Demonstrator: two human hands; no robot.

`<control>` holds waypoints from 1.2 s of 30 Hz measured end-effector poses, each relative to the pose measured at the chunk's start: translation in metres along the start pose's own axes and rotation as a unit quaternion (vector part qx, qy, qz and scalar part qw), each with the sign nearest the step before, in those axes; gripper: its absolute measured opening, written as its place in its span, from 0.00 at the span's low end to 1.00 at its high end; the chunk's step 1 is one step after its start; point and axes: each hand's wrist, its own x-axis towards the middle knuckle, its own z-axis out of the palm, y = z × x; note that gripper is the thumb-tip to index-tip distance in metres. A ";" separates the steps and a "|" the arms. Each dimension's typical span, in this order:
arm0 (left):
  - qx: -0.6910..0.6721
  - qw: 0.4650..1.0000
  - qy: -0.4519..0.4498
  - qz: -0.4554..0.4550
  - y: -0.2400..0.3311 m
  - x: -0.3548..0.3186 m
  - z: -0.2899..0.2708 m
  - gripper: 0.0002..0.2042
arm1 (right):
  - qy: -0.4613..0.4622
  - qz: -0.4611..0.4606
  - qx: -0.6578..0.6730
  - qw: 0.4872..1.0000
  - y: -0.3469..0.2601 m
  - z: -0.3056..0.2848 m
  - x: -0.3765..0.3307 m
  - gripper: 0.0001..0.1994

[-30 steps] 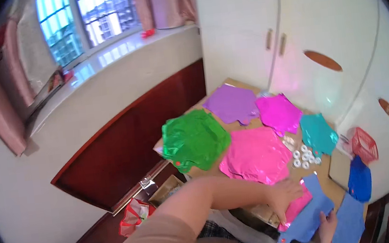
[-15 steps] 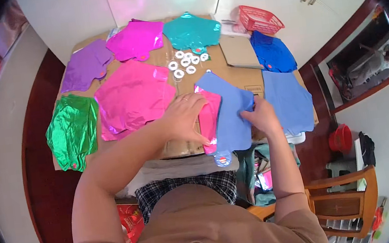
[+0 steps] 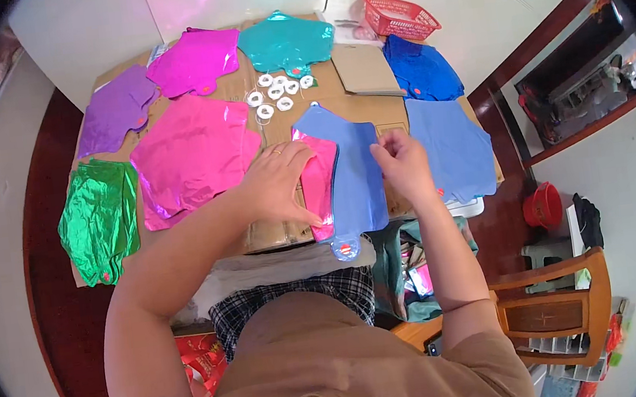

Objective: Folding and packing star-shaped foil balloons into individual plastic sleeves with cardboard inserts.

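From the left, a green foil balloon (image 3: 98, 219) and a large pink foil balloon (image 3: 192, 156) lie flat on the table (image 3: 279, 136). The left hand (image 3: 279, 183) rests spread, palm down, on a smaller pink balloon (image 3: 322, 182). Touching it, a light blue balloon (image 3: 352, 171) lies mid-table; the right hand's (image 3: 402, 164) grip pinches its right edge.

The left hand (image 3: 279, 183) covers part of the small pink foil (image 3: 321, 178), which the blue foil balloon (image 3: 354, 171) also overlaps. The white rings (image 3: 275, 93) are perhaps tape rolls, too small to tell.
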 end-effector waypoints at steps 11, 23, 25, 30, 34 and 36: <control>-0.032 0.998 -0.032 -0.048 0.001 0.000 0.000 0.64 | 0.025 -0.249 -0.272 0.929 -0.045 0.073 -0.022 0.06; -0.027 0.999 -0.003 -0.030 -0.002 0.000 0.004 0.60 | 0.004 -0.376 -0.173 0.910 -0.014 0.070 -0.020 0.08; -0.027 0.999 -0.001 -0.032 -0.001 0.000 0.002 0.60 | -0.009 -0.385 -0.179 0.905 -0.011 0.072 -0.020 0.10; -0.026 0.999 0.012 -0.021 -0.003 -0.001 0.005 0.59 | -0.043 -0.365 -0.176 0.913 -0.012 0.071 -0.022 0.11; -0.029 0.999 0.013 -0.009 -0.004 -0.001 0.004 0.58 | -0.044 -0.369 -0.171 0.912 -0.011 0.072 -0.021 0.12; -0.028 0.999 0.030 0.013 -0.006 -0.001 0.007 0.57 | -0.045 -0.360 -0.156 0.919 -0.012 0.071 -0.021 0.11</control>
